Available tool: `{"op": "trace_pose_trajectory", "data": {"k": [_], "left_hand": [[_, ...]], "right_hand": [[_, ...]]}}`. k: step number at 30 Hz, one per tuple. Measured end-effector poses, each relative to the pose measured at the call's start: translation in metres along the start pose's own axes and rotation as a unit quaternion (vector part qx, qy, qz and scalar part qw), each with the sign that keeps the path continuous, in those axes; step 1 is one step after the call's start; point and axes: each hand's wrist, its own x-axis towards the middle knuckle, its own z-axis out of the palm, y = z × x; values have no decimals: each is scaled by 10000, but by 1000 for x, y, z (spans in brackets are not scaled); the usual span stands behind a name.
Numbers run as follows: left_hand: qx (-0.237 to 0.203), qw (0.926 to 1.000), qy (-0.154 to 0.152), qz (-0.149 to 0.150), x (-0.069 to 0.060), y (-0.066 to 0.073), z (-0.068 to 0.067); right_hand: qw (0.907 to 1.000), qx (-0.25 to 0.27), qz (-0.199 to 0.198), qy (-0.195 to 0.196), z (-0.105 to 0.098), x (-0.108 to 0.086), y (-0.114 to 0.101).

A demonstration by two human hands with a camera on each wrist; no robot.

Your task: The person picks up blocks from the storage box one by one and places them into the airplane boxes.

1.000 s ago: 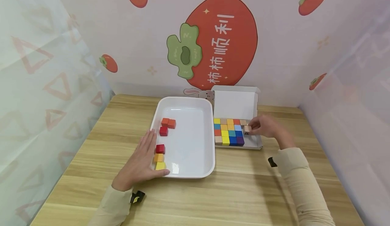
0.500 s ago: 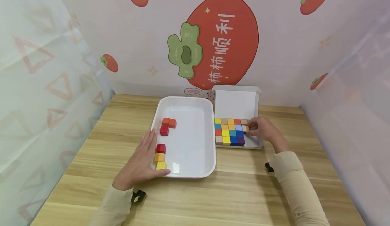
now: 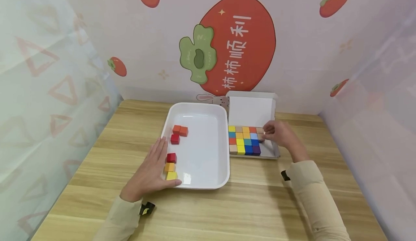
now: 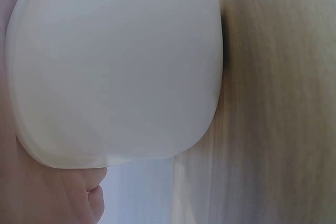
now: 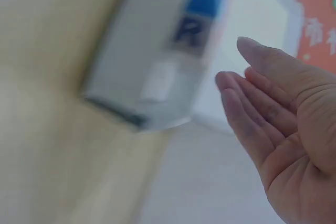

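My left hand (image 3: pixel 147 170) rests on the near-left corner of the white tray (image 3: pixel 201 150), fingers along the left rim and thumb over the front rim. In the left wrist view the same hand (image 4: pixel 47 187) touches the tray's edge. Red, orange and yellow cubes (image 3: pixel 171 167) lie along the tray's left side. At right, my right hand (image 3: pixel 282 135) hovers over the white cardboard box (image 3: pixel 269 150) of coloured cubes (image 3: pixel 243 140). In the right wrist view its thumb and fingers stand apart, holding nothing. A wooden cube marked R (image 5: pixel 191 32) sits in the box.
The box lid (image 3: pixel 251 111) stands raised at the back against the patterned wall. The tray and box stand side by side on a wooden table (image 3: pixel 208 215). Cloth walls (image 3: pixel 367 125) border the table at the sides.
The plain wooden cube that my right hand pinched has gone into the right end of a row in the box. The hand has released it and lifted slightly. My left hand has stayed put.
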Motion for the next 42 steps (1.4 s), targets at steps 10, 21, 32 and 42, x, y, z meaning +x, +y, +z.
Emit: {"op": "trace_pose_trajectory", "data": {"k": [10,21,32,42], "left_hand": [[19,10000,-30,-20,0,1,0],[-34,10000,-22,-12,2,1,0],[32,9999,-64,-71,1,1,-1],[14,9999,-72,-77,2,1,-1]], "right_hand": [[9978,-314,-489,-321,-5,12,-76],[9886,-51,-1442,-431,17,47,-157],[9805,-222,-1752,-863,51,71,-204],[9819,-196,-1300,-1364,96,94,-227]]}}
